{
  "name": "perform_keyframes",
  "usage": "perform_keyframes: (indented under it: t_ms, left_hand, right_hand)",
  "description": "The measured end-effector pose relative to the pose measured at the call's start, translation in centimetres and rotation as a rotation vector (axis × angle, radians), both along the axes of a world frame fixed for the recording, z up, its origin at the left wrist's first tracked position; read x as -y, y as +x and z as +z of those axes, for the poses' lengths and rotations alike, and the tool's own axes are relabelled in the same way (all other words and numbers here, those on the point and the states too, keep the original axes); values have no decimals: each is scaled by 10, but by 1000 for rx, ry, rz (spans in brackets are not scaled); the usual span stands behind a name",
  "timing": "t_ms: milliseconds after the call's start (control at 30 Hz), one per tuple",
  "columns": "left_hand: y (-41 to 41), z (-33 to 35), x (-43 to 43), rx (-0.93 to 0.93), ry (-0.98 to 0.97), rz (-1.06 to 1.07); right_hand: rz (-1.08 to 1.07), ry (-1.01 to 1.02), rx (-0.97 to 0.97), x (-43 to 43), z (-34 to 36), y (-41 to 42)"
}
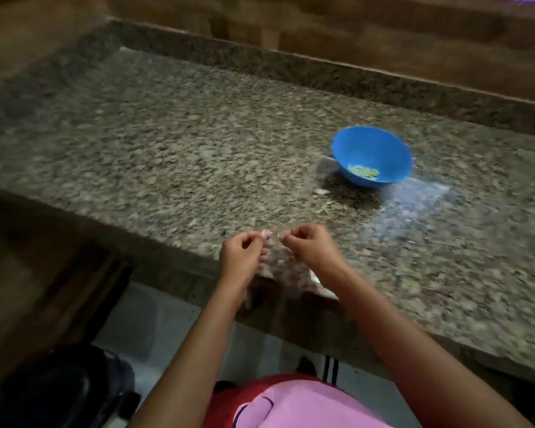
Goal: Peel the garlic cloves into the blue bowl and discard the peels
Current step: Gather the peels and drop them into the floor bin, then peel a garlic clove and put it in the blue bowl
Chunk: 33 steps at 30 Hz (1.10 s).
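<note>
Although the picture is a little blurred, we can see the left hand (pixel 240 257) and the right hand (pixel 311 250) close together over the near edge of the tabletop (pixel 167 143). Each grip is narrow: the fingers are curled and pinch the top edge of a thin see-through bag (pixel 278 267), which hangs between them down to the tabletop edge. What lies inside the bag we cannot tell. The blue bowl (pixel 380 143) stands on the tabletop, well apart from the hands, further back and to the right. Pale garlic cloves (pixel 363 172) lie on its bottom. A few pieces of peel (pixel 322 192) lie on the tabletop just beside the bowl, at its near left side.
</note>
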State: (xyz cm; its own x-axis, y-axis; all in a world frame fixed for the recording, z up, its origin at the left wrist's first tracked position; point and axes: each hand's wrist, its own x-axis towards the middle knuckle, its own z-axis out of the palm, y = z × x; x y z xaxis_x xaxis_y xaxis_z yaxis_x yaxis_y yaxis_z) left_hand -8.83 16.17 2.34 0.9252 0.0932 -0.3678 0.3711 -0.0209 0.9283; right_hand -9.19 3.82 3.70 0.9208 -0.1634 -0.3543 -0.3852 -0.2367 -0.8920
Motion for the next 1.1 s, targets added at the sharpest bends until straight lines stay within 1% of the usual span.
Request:
perform_keyframes:
  t_ms: [67, 200, 233, 300, 400, 500, 567, 633, 767, 867, 1000, 1100]
  left_hand:
    - [-12, -3, -46, -15, -38, 106]
    - [-46, -21, -162, -19, -54, 335]
    - [-65, -30, -210, -22, -36, 421]
    - [-78, -40, -238, -60, -26, 452]
    - [-108, -64, -330, -144, -58, 651]
    - [-137, -85, -395, -221, -78, 865]
    - [-151, -97, -431, -274, -89, 941]
    - [-160, -113, -458, -333, -124, 990]
    - [-169, -146, -501, -480, -221, 1071]
    - [-175, -166, -513, -532, -369, 1052]
    - [-177, -200, -528, -608, -365, 986]
    - [-167, -226, -544, -667, -379, 1027]
  right_hand:
    - [76, 80, -53, -47, -3, 4]
    - [277, 212, -127, -167, -16, -2]
    - [336, 238, -174, -217, -23, -9]
    - [318, 265, -204, -242, -28, -11]
    - [466, 247, -272, -346, -48, -22]
    - [611, 209, -337, -422, -63, -39]
    - [678, 208, -375, -464, -77, -46]
    - [716, 183, -442, -498, -93, -52]
    - [781, 50, -585, -555, -133, -58]
    - [766, 14, -670, -580, -165, -56]
    - [679, -7, -730, -607, -209, -50]
    - [618, -48, -727, -622, -238, -44]
